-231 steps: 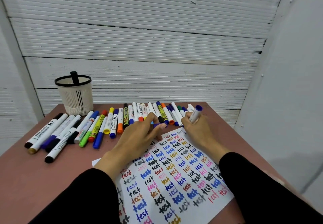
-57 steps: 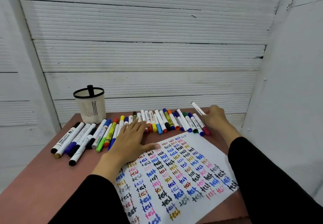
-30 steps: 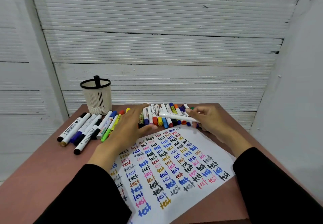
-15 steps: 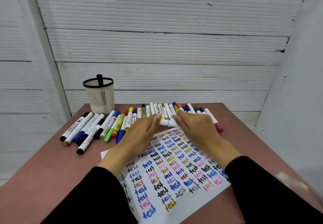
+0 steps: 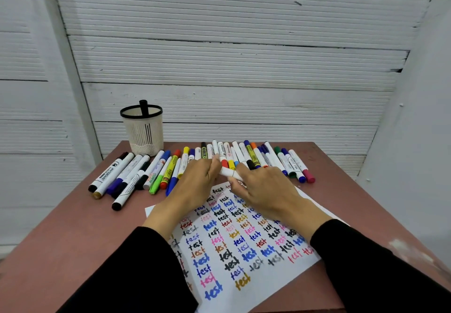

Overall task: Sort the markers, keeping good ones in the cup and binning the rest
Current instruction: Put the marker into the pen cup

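A white marker (image 5: 228, 172) lies level between my two hands above the top edge of the test sheet (image 5: 234, 244). My left hand (image 5: 197, 185) grips its left end, which is hidden under the fingers. My right hand (image 5: 264, 191) holds the barrel from the right. Behind them a long row of markers (image 5: 246, 157) with coloured caps lies across the brown table (image 5: 73, 239). The white mesh cup (image 5: 142, 129) with a black rim stands at the back left, one black marker (image 5: 143, 107) upright in it.
A cluster of thicker whiteboard markers (image 5: 119, 176) lies at the left in front of the cup. White panel walls close in behind and on the right. No bin is in view.
My right hand picked a white marker from the right end of the row and brought it to the centre. My left hand left the paper and took the marker's left end.
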### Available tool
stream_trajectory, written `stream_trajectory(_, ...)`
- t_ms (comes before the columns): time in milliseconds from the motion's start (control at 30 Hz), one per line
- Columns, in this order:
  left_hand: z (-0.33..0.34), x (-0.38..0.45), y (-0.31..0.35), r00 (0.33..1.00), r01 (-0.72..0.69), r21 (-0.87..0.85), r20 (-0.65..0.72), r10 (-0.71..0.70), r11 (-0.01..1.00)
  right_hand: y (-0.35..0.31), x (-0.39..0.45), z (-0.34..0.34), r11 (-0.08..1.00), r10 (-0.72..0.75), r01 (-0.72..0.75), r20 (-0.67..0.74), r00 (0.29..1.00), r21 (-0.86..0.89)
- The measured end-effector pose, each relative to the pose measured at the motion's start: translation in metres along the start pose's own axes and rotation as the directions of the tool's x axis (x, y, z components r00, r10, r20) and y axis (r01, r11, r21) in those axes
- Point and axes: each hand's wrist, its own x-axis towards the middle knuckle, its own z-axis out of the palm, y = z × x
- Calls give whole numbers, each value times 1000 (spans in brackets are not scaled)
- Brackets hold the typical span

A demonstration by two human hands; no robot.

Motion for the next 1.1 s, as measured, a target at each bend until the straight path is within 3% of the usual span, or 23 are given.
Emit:
stream_trajectory(200,-9,-3,13,988,-120,226,-70,140,967,2,-1,-5,965,86,-113,119,989,235)
stream_trajectory(300,-14,-2,12,971,-120,197,-180,156,973,2,0,-15,950,101,-145,166,981,277)
stream_trajectory(367,-12,0,9,966,-94,141,-226,125,985,9,1,-21,877,162,-249,235,958,410)
stream_trajectory(433,-8,0,11,972,-66,27,-223,71,997,23,3,-24,619,279,-432,331,902,656)
stream_trajectory(500,-4,1,12,988,-14,-122,-156,-5,992,42,5,-25,194,380,-502,407,831,843)
stream_trajectory(567,2,0,8,997,54,-211,-51,-66,976,59,2,-27,-172,429,-423,454,781,890)
stream_trajectory(633,10,-1,5,995,104,-268,19,-102,958,72,-4,-29,-482,409,-288,503,762,828)
stream_trajectory(700,15,-3,6,992,129,-286,43,-122,949,77,-9,-28,-632,381,-181,505,774,754)
stream_trajectory(767,16,-5,8,991,135,-274,34,-131,952,76,-10,-24,-578,419,-194,491,764,793)
stream_trajectory(933,17,-7,9,988,146,-261,-3,-152,954,64,-9,-3,-189,487,-439,472,735,878)
stream_trajectory(1100,17,-9,10,989,135,-252,-17,-144,958,51,-10,2,-24,477,-447,403,781,894)
